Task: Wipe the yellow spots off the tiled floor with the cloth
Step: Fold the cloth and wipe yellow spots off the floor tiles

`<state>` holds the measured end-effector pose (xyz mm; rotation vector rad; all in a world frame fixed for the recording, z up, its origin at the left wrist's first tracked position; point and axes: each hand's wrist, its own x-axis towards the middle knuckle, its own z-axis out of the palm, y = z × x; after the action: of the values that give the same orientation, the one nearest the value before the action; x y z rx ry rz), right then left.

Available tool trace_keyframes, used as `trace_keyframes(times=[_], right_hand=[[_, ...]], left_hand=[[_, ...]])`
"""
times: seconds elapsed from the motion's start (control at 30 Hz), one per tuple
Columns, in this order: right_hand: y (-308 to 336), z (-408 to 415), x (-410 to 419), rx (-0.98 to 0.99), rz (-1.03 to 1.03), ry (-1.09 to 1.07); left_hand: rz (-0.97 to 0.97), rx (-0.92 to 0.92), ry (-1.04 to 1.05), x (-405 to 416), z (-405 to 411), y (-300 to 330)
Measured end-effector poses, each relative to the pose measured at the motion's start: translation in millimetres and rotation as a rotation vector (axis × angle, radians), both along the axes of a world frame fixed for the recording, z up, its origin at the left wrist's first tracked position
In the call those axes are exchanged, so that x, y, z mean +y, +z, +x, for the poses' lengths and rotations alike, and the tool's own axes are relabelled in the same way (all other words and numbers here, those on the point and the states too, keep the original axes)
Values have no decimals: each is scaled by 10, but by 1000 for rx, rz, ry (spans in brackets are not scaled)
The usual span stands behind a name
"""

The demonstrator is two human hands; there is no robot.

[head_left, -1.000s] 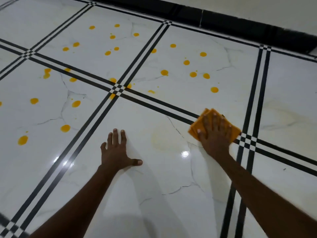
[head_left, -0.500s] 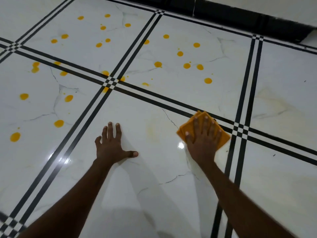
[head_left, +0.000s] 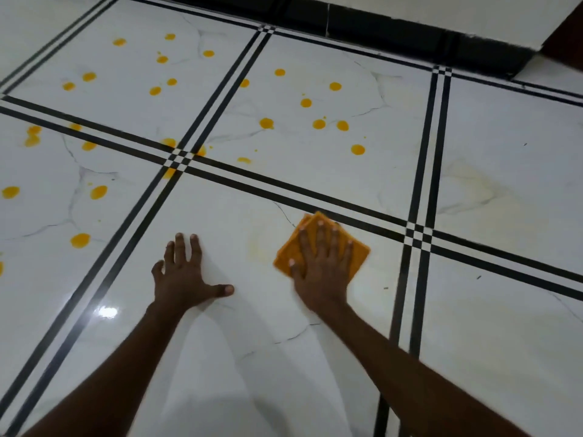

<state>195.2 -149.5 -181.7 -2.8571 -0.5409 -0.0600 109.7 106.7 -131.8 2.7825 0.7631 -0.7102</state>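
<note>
A folded orange cloth lies flat on the white tiled floor, and my right hand presses down on it with fingers spread. My left hand rests flat on the same tile, to the left of the cloth, fingers apart and holding nothing. Between the two hands a faint yellowish smear shows on the tile. Several yellow spots dot the tile beyond the black lines, and more yellow spots cover the tiles on the left.
Black double lines divide the tiles and cross at checkered joints. A black skirting runs along the wall at the top. A pale stain marks the tile at the right.
My right hand has slid the cloth leftward, away from the checkered joint and toward my left hand. The left hand stays planted on the tile.
</note>
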Motion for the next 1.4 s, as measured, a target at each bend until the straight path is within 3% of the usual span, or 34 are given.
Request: trace_keyframes(times=[0.07,0.13,0.23,0.33,0.37,0.43,0.5,0.53,0.7,0.8,0.87,0.93,1.0,1.1,1.2,1.4], right_hand=[[-35,-98,235,8,-27,388],[-124,348,365,-69,-33,509],[-190,1093,307,-102,-82,207],[-118,915,279,-17,14,14],[-73,625,361,-17,22,56],[-64,139,601,3,9,339],[-51,194,917,-7,-53,610],[-53,418,1059,-35,-54,637],[-113,1505,789,-50,-42,147],[13,1268,489,-26,27,28],[-13,705,546,-16,9,143],[-75,324,794,19,-27,436],[-67,592,1121,-12,-52,625],[-79,1374,1250,2,-69,407],[-99,1497,910,15,-32,187],[75,604,781,156,-64,275]], left_hand=[[9,4,3,-17,-23,51],[-7,12,-2,-18,-15,86],[-50,15,-15,80,-37,110],[-62,-13,-55,149,-72,105],[-63,-17,-66,153,-88,92],[-59,-23,-88,186,-113,81],[-53,-20,-123,238,-123,72],[-56,-24,-134,269,-140,63],[-66,-73,-152,322,-172,38],[-69,-100,-98,345,-115,78],[-74,-65,-112,272,-101,70],[-61,-43,-116,244,-115,78],[-51,-23,-116,235,-105,90],[-22,-17,-112,247,-78,100],[-37,24,-111,220,-67,124],[-164,159,-62,404,201,571]])
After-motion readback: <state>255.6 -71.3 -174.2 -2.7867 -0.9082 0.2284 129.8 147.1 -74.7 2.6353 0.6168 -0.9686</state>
